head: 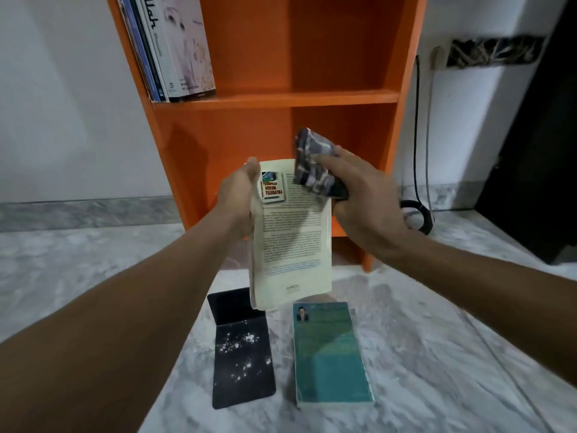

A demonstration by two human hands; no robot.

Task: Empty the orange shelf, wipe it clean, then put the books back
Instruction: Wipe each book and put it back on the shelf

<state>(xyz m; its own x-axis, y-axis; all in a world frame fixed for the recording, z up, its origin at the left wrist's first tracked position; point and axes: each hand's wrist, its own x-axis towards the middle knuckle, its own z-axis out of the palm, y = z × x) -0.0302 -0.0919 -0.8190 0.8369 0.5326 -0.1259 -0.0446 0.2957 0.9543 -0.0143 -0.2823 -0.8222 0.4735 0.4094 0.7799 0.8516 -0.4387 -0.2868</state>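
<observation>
The orange shelf [281, 98] stands ahead against the white wall. Several books [175, 48] lean at the left of its upper compartment; the lower compartment holds nothing I can see. My left hand [237, 198] grips a cream book [293, 239] by its left edge, back cover towards me, in front of the lower compartment. My right hand [359, 201] holds a bunched grey patterned cloth [315, 164] against the book's top right corner. On the floor below lie a black book [242, 351] and a teal book [331, 354], side by side.
The floor [437, 339] is grey-white marble. A black cable [416, 126] hangs down the wall right of the shelf and coils on the floor [420, 214]. A dark door or cabinet [537, 151] stands at the far right.
</observation>
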